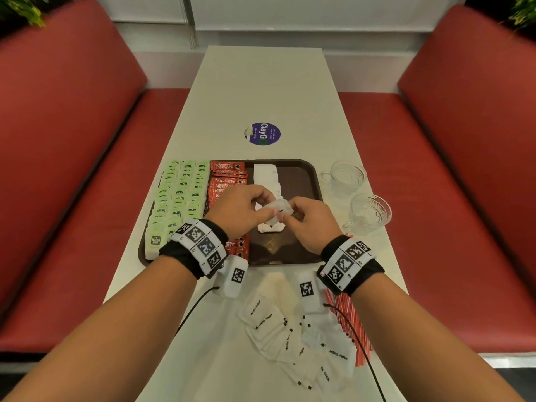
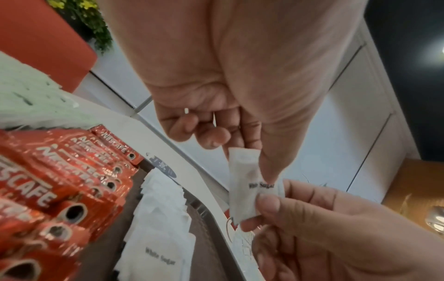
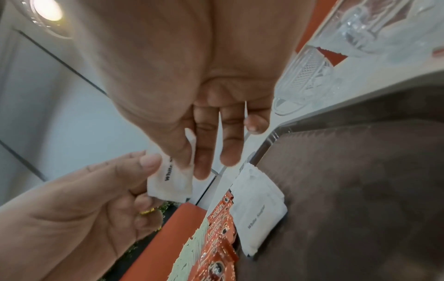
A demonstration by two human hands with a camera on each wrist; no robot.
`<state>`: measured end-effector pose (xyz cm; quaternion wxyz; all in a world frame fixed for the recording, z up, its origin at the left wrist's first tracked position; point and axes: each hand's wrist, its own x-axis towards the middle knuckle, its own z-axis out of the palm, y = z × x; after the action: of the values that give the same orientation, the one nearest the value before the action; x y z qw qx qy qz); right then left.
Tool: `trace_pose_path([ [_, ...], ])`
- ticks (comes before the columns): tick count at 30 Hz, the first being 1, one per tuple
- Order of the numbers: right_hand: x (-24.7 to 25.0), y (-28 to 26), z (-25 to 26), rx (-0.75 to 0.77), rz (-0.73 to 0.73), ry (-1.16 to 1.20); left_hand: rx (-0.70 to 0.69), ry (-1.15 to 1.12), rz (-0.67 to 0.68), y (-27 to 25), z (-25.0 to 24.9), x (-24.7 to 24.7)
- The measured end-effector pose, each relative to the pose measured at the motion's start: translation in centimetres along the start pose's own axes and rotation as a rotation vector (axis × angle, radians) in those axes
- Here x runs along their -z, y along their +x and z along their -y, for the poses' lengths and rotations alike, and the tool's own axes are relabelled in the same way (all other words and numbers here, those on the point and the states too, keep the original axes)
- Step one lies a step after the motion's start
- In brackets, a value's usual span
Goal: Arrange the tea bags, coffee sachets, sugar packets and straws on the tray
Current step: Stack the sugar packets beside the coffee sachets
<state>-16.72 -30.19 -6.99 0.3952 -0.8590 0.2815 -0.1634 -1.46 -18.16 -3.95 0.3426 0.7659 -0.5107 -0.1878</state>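
- Both my hands pinch one white sugar packet [image 1: 279, 209] above the brown tray [image 1: 311, 181]: left hand [image 1: 240, 208] on one end, right hand [image 1: 309, 221] on the other.
- Three columns fill the tray from its left edge: green tea bags [image 1: 177, 198], red coffee sachets [image 1: 227, 177], then a row of sugar packets [image 1: 265, 177].
- More loose sugar packets [image 1: 293, 338] and red straws [image 1: 348, 317] lie on the worktop [image 1: 261, 82] at its near edge.
- Two glass cups [image 1: 356, 195] stand beside the tray's right edge.

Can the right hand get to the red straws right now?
Probably not yet: the right hand and left hand both pinch a sugar packet over the tray; the straws lie under the right forearm.
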Motion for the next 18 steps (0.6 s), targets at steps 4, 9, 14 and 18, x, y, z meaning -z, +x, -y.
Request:
trace_pose_path([
  [4, -0.1, 0.9, -1.1, -0.105, 0.101, -0.098, 0.075, 0.078, 0.019, 0.4, 1.2, -0.7],
  [9, -0.5, 2.1, -2.7, -0.223, 0.288, -0.462, 0.191, 0.286, 0.208, 1.1, 2.6, -1.3],
  [14, -1.5, 3.1, -2.9, -0.278, 0.401, -0.477, 0.272, 0.381, 0.278, 2.4, 2.5, -2.8],
  [18, -2.3, 3.7, -3.0, -0.28, 0.423, -0.439, 0.331, 0.432, 0.185, 3.2, 2.5, -2.9],
])
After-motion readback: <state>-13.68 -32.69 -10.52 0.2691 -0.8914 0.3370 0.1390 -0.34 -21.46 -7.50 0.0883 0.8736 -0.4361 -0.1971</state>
